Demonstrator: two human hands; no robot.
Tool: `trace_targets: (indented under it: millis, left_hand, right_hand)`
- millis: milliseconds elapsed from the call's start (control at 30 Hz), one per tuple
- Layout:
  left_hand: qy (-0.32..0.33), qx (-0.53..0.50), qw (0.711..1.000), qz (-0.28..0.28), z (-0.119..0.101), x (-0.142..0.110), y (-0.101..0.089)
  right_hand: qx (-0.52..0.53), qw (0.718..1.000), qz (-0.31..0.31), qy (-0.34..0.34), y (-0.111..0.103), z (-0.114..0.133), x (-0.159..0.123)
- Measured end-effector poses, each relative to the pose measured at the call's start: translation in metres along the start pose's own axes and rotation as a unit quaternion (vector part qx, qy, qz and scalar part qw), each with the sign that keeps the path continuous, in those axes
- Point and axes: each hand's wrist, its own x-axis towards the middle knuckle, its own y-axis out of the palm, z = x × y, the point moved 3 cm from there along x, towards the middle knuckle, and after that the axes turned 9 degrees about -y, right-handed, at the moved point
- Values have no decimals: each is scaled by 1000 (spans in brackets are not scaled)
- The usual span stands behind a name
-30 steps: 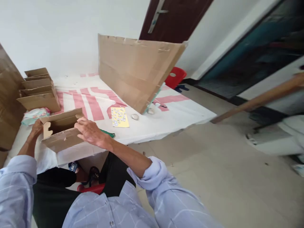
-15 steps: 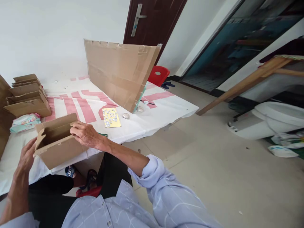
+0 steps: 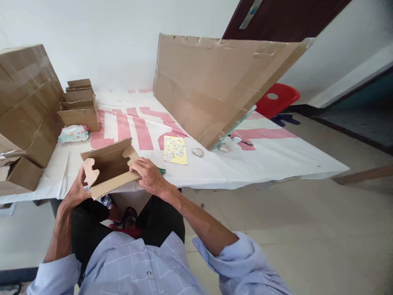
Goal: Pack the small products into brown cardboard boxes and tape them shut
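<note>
Two hands hold one half-folded box (image 3: pixel 109 168) at the tabletop's (image 3: pixel 276 164) near edge: the left hand (image 3: pixel 76 190) cups its lower left corner, fingers curled under, and the right hand (image 3: pixel 149 176) presses closed on the right flap. Overhanging the edge, the box could slip toward the lap if either grip loosens, or the flap could crease crookedly under uneven pressure.

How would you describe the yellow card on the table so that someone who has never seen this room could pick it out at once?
Start at the big cardboard sheet leaning on the white table with red stripes. Just below its near corner lies the yellow card, flat and dotted with small silvery pieces. It is the only yellow thing there, right of the small open carton.
</note>
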Motion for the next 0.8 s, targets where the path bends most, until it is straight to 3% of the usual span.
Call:
trace_targets:
  millis: [300, 600, 800]
  left_hand:
    - [-2, -20, 1000, 4, -3, -18, 14]
    - [18, 3, 1000, -23, -3, -34, 26]
    - [13, 15, 999, -41, 5, -40, 20]
  right_hand:
    - [-47, 998, -33, -1, 3, 12, -32]
    - [-132, 988, -21, 71, 12, 8, -62]
    - [-130, 991, 8, 6, 11, 15, -54]
